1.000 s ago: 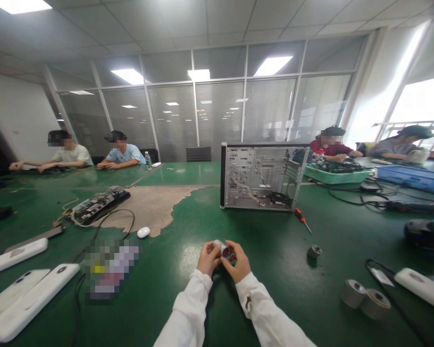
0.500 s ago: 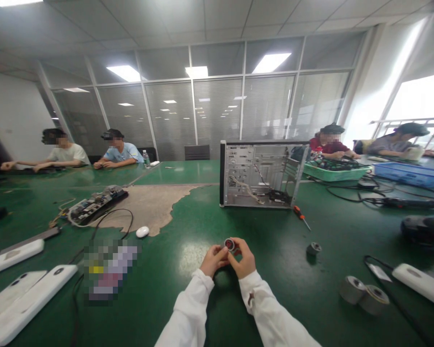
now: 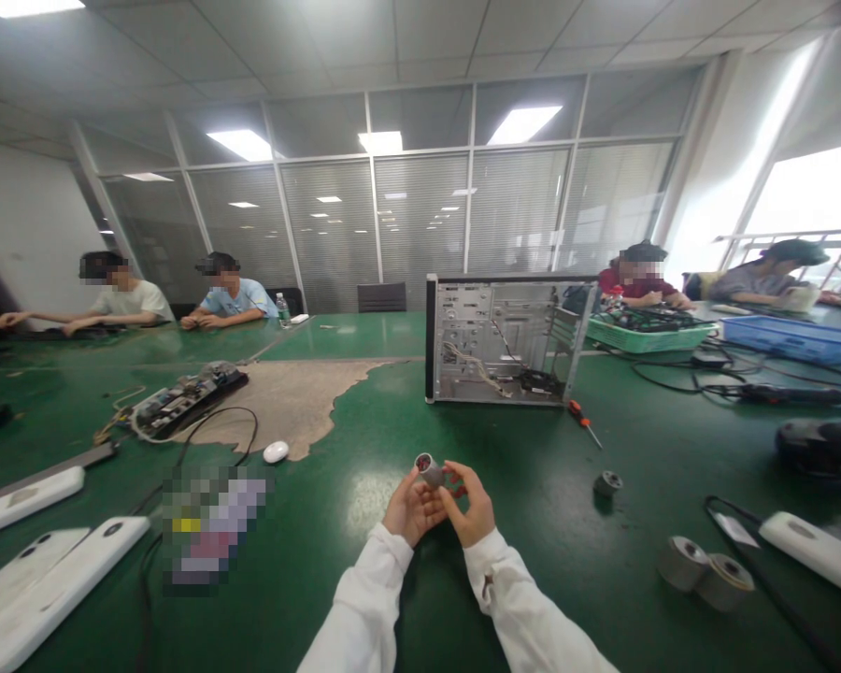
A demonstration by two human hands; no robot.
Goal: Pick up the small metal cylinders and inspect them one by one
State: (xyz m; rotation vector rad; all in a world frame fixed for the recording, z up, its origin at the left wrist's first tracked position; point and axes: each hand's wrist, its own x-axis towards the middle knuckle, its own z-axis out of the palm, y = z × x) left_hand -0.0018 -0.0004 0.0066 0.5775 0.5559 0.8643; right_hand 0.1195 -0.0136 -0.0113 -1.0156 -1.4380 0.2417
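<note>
A small grey cylinder (image 3: 431, 471) with a dark reddish open end is held up between my two hands, tilted toward the upper left. My left hand (image 3: 412, 509) cups it from the left and below. From the right, my right hand (image 3: 468, 503) grips it with thumb and fingers, and something red shows beside those fingers, too small to make out. A similar grey cylinder (image 3: 608, 483) lies on the green table (image 3: 533, 579) to the right, and two larger grey rolls (image 3: 723, 581) stand together nearer the front.
An open computer case (image 3: 508, 341) stands beyond my hands, with a screwdriver (image 3: 584, 422) at its right. Left are a circuit assembly (image 3: 189, 397), a white oval object (image 3: 276, 452) and white devices (image 3: 91, 579). Baskets (image 3: 648, 338), cables and several people are farther off.
The cylinder has turned from facing me to tilting up and left, showing its grey side. My left hand has opened out somewhat beneath it.
</note>
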